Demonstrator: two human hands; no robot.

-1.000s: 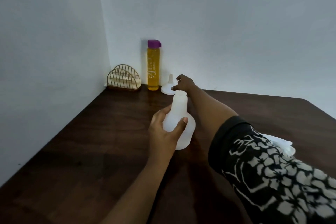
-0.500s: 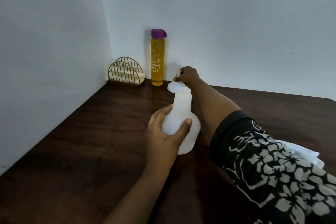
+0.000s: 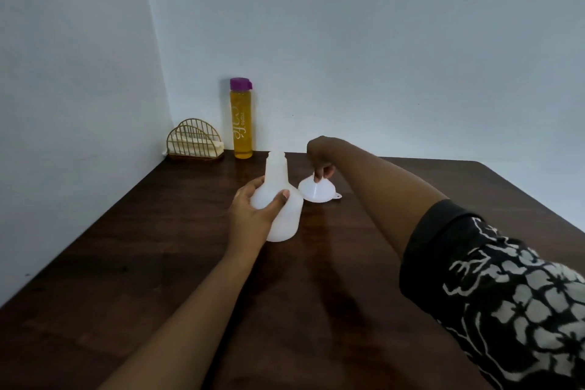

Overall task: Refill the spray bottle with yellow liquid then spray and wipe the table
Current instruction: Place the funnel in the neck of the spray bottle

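Note:
A translucent white spray bottle (image 3: 280,199) with no spray head stands upright on the dark wooden table (image 3: 158,247), its neck uncapped. My left hand (image 3: 253,212) grips its round body. Just to its right, my right hand (image 3: 321,157) pinches the spout of a white funnel (image 3: 316,191), which hangs upside down a little above the table. A tall bottle of yellow liquid (image 3: 242,122) with a purple cap stands against the back wall.
A gold wire holder (image 3: 194,141) with folded napkins sits in the back left corner beside the yellow bottle. Walls close the table on the left and at the back. The table's right edge runs diagonally at the right.
My right hand took the funnel by its spout near the back wall and has lifted it toward me, to the right of the spray bottle. My left hand kept its grip.

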